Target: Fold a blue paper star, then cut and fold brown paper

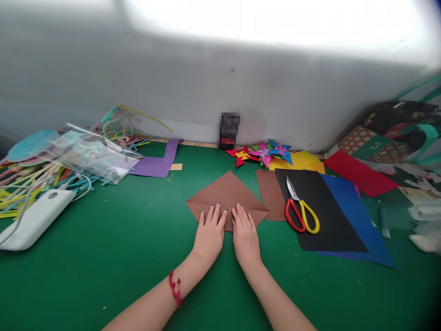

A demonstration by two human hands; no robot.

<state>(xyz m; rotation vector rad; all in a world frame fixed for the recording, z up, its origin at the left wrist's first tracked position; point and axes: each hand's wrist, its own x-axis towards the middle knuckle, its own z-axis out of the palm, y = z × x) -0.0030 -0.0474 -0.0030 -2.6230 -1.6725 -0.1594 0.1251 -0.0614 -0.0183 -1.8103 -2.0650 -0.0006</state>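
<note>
A brown square sheet of paper [229, 188] lies on the green table in front of me, turned so that one corner points away. A crease runs across it from side corner to side corner. My left hand [211, 232] rests on its near left part with the fingers stretched out flat. On the near right part lies my right hand [246, 236], also flat, its fingers close together and extended. The fingertips of both hands sit near the crease. My palms hide some of the sheet's near edges. A red cord bracelet [175, 288] circles my left wrist.
Scissors [295, 207] with red and yellow handles lie on black paper [330, 216], beside brown paper [272, 195] and blue paper [365, 220]. Folded paper stars [265, 151] sit at the back. A white power strip [39, 220] and colourful strips [20, 184] are left.
</note>
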